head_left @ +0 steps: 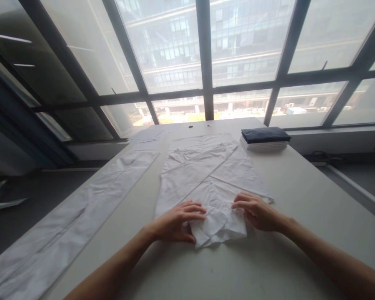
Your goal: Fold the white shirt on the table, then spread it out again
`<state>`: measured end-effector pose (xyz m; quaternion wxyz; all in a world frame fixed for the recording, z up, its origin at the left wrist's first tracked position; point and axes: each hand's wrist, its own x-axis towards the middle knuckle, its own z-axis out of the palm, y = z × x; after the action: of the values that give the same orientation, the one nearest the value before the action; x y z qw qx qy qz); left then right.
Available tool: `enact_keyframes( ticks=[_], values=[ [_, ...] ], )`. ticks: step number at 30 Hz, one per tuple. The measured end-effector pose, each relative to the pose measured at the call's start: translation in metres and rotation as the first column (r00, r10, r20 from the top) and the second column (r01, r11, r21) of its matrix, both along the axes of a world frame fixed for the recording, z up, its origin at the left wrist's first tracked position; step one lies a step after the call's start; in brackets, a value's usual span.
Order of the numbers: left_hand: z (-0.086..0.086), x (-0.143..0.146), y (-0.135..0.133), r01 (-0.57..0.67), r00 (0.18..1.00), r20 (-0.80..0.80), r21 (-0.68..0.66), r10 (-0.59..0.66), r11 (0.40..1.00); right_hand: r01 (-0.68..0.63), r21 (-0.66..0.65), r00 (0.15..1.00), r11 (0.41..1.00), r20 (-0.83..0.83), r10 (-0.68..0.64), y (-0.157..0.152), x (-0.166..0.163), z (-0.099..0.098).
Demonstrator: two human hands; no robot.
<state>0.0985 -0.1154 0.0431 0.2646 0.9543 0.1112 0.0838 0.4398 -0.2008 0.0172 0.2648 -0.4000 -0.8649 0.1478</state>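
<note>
White garment spread flat near table edge, pressed by left hand and right hand, both open-palmed, gripping nothing, fingers weighting the folded collar end so creases stay.

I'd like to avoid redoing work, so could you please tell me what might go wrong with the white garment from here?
1. The wrinkled white cloth garment is creased already; pressing with the left hand and right hand could set crooked folds.
2. The long white fabric strip lies along the grey table's left edge and might slip off.
</note>
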Motion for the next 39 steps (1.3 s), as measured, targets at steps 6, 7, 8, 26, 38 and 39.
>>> enact_keyframes(
  ticks=[6,7,8,26,38,39],
  values=[
    [-0.005,-0.007,0.007,0.008,1.0,-0.03,-0.035,-0.009,0.999,-0.048,-0.022,0.997,0.999,0.059,0.049,-0.003,-0.001,0.009],
    [-0.007,-0.008,0.008,-0.007,0.999,-0.036,-0.049,0.005,0.999,-0.051,-0.015,0.996,0.999,0.069,0.051,-0.003,0.0,0.009],
    [-0.009,-0.009,0.008,-0.024,0.999,-0.041,-0.063,0.022,0.998,-0.052,-0.01,0.996,0.999,0.075,0.053,-0.003,0.0,0.009],
    [-0.026,-0.003,0.015,-0.27,0.933,0.196,-0.178,0.303,0.946,0.177,0.114,0.984,0.978,-0.005,-0.178,0.008,0.0,-0.013],
    [-0.041,-0.002,0.014,-0.503,0.835,0.184,-0.124,0.518,0.855,0.5,0.032,0.866,0.866,-0.041,-0.498,0.015,-0.012,-0.021],
    [-0.04,-0.002,0.014,-0.501,0.843,0.182,-0.071,0.505,0.862,0.498,0.061,0.867,0.865,0.0,-0.499,0.016,-0.013,-0.021]
  ],
)
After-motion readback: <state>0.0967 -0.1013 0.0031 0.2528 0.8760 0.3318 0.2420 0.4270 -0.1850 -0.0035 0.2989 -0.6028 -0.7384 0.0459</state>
